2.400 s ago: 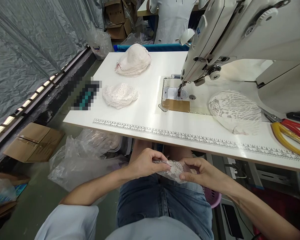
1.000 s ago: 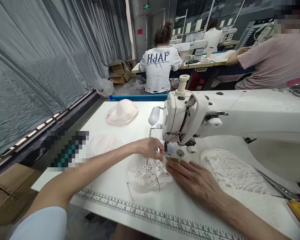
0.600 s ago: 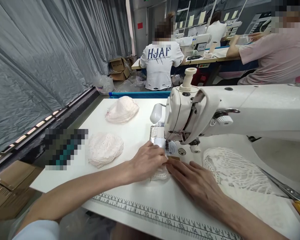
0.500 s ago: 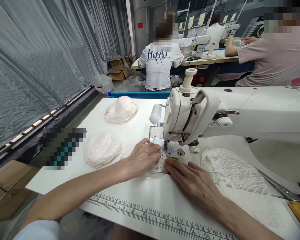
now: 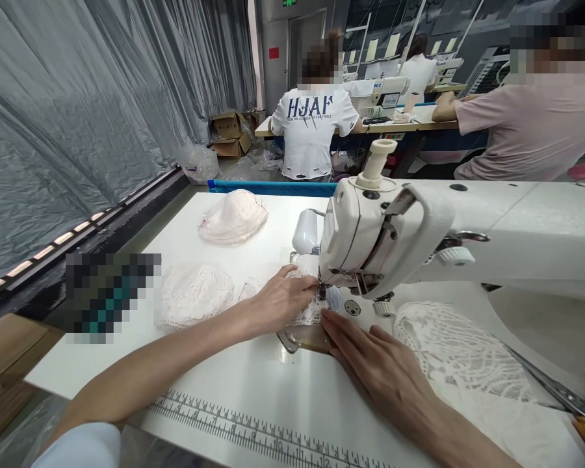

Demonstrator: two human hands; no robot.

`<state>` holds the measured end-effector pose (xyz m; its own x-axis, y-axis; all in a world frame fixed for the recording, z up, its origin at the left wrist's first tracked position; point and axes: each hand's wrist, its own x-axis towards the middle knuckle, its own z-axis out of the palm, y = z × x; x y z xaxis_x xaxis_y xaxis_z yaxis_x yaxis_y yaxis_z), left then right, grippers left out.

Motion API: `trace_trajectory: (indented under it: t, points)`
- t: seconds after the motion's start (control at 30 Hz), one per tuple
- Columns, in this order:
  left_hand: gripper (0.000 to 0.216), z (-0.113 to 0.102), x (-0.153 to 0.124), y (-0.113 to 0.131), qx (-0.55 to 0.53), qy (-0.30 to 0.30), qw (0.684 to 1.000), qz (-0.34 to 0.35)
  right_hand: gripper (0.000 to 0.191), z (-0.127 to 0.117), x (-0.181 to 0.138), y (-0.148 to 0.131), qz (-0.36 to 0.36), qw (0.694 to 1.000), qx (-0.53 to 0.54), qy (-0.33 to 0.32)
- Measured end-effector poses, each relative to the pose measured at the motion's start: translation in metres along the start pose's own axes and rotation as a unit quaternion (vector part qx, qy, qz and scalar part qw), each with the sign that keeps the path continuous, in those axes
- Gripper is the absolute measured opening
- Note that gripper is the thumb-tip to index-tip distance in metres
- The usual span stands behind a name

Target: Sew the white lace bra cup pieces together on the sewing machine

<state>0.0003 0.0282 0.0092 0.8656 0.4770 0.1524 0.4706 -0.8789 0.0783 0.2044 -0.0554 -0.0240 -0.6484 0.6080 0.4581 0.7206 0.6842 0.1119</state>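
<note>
A small piece of white lace lies under the presser foot of a white sewing machine. My left hand is closed on the lace, with bent fingers beside the presser foot. Stretched out flat, my right hand touches the lace's near right edge with its fingertips. A larger lace piece lies to the right of that hand. Left of my left hand sits a rounded lace cup, and behind it a pale pink cup.
Scissors lie on the right lace. A ruler scale runs along the front of the white table. Cardboard boxes stand at the lower left. Ahead, several people sit at other machines, one in a printed white shirt.
The lace extends farther back past the presser foot, and more of the plate in front of it shows. Both hands stay close to the lace. My view has shifted slightly.
</note>
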Motion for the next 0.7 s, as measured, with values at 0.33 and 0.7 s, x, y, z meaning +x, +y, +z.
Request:
trace_trajectory:
  t: [0.33,0.7]
  points:
    - [0.017,0.01,-0.012,0.028,0.015,0.07,0.997,0.004,0.03,-0.005,0.0,-0.001,-0.006,0.999,0.026,0.024]
    - [0.017,0.009,-0.013,0.031,0.006,0.052,0.999,-0.009,0.026,-0.009,-0.003,-0.003,0.002,0.999,0.046,0.015]
